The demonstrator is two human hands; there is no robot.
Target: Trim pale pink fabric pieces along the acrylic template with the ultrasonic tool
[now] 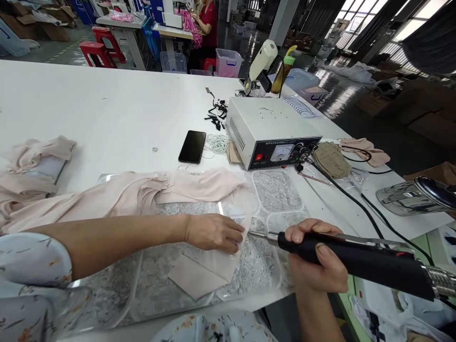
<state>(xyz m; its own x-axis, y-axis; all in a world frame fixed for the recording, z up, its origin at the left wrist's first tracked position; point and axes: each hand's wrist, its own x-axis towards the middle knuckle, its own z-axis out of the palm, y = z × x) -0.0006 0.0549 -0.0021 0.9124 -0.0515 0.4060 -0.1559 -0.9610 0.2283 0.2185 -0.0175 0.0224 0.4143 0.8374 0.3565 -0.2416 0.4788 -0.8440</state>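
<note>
My left hand (217, 232) is closed, with fingers curled down on the edge of a thin pale-pink fabric piece (197, 277). Wrapped in my right hand (317, 261) is a black ultrasonic hand welder (356, 259), held nearly level. Its thin metal tip points left and reaches the fabric edge beside my left fingertips; whether it touches the cloth I cannot tell. Under the fabric lies a grey marbled mat (160, 294) with a clear covering. A longer stretch of the same pale-pink fabric (124, 194) lies bunched beyond my left forearm.
A grey generator box (274, 123) with dial and red switch stands behind, cabled to the welder. Near it are a black phone (192, 147), coiled white cord (217, 144), black scraps (218, 114) and a glass jug (416, 196). Folded fabric (39, 156) lies left. Another person sits far back.
</note>
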